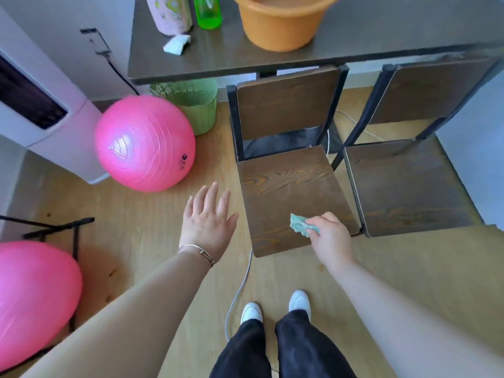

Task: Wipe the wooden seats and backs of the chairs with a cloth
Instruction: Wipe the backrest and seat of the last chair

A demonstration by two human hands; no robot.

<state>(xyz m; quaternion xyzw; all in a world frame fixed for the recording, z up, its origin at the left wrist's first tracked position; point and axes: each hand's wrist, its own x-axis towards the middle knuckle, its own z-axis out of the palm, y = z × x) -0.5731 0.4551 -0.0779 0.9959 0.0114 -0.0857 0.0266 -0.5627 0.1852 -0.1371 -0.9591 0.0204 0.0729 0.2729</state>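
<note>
Right grip (331,237) is clenched round the green cloth (301,225), low over the near chair seat (289,186)'s front corner. Left grip (208,222) hovers flat, holding nothing. I'd flatten that wad out and stroke along the grain, edge to edge.

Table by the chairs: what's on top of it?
On the table: a pink flowered container, a green bottle, an orange basin and a white crumpled packet. The basin hides the tabletop behind it; its inside is mostly cut off, contents unclear.
</note>
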